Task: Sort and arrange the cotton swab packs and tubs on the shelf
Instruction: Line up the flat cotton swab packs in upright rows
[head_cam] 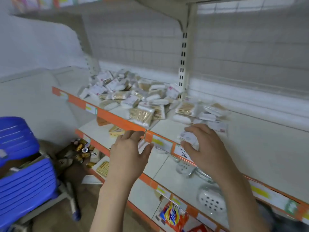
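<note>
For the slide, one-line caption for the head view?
Right hand holds a swab pack at the shelf edge; left hand open beside the jumbled pile.

motion-blurred swab packs [133, 97], unreadable price labels [91, 108]

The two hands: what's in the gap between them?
In the head view, the shelf's orange edge strip with its price tag runs between the left hand and the right hand, which pinches a small pack.
</note>
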Motion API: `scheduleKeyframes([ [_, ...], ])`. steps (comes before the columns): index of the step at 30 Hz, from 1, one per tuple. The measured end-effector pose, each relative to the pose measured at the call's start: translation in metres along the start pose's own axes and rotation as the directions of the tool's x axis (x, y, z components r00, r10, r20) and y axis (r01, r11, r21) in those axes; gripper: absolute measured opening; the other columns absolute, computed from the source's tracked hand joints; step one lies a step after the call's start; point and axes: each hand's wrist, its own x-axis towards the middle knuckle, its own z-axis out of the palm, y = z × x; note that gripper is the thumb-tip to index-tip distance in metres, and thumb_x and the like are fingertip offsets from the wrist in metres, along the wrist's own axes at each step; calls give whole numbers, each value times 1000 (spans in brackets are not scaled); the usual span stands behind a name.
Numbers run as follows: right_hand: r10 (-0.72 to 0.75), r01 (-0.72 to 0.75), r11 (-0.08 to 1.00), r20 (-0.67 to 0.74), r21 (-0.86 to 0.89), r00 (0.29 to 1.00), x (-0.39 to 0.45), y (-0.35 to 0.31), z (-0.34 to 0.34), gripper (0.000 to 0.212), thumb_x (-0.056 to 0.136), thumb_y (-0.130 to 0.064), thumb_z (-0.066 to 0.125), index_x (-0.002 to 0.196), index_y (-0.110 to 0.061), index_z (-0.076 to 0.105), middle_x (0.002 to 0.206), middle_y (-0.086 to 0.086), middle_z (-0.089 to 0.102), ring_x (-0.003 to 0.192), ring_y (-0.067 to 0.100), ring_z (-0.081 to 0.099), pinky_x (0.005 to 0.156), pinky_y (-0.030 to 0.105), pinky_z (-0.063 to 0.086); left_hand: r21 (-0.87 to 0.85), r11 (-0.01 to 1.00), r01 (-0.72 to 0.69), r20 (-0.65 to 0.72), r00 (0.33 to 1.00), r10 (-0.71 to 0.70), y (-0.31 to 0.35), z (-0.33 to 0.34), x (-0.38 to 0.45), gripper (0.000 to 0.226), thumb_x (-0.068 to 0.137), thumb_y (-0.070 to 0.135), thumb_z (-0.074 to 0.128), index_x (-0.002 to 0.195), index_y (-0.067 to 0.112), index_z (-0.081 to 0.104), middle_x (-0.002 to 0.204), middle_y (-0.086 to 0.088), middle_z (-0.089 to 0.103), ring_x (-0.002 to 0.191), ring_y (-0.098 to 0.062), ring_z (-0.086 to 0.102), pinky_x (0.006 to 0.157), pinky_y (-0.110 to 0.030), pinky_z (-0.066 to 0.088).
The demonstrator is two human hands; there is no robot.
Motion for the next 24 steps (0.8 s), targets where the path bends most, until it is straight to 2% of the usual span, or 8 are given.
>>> scheduleKeyframes([
  [4,-32,32,999,58,13,998,15,-12,19,37,90,-28,57,125,-19,54,127,-9,47,118,12,43,90,15,28,-7,1000,26,3,1000,-26,-19,0,10,37,84,32,64,118,16,61,116,-2,60,105,-31,54,85,-46,46],
  [6,-21,20,1000,67,23,997,25,-10,25,37,91,-29,56,126,-21,52,127,-12,47,117,9,43,87,14,29,-15,1000,24,2,1000,-24,-23,4,18,38,84,32,65,117,16,61,116,-2,61,104,-30,55,85,-46,47],
  [10,2,-3,999,38,36,999,53,1,35,38,90,-30,57,126,-20,53,126,-11,49,116,11,46,90,17,32,-4,1000,22,24,999,-22,-27,12,46,41,86,36,62,122,18,58,123,1,57,111,-25,52,89,-43,45],
  [13,-5,4,999,12,41,1000,79,9,41,39,91,-31,55,128,-22,51,129,-11,48,120,9,41,87,11,25,14,1000,17,26,1000,-17,-29,15,73,42,86,35,60,125,20,55,125,3,55,115,-22,49,92,-39,43],
  [15,-4,5,998,-9,60,1000,97,12,46,39,91,-32,54,129,-22,50,130,-12,47,122,7,39,86,12,25,25,1000,9,15,1000,-9,-33,15,90,42,87,34,60,126,19,55,125,3,55,116,-21,48,93,-36,42],
  [20,-28,26,997,21,74,999,134,11,66,37,91,-32,54,127,-22,51,128,-11,48,117,9,43,82,13,26,50,998,33,-13,999,-32,-51,16,118,41,86,33,62,124,17,57,122,0,57,113,-23,51,90,-37,44],
  [24,-42,39,998,43,56,998,152,9,82,39,91,-30,54,128,-20,51,129,-8,49,120,12,44,86,14,27,39,999,38,-18,999,-37,-68,19,134,42,86,33,62,124,17,57,122,0,57,113,-23,52,90,-37,45],
])
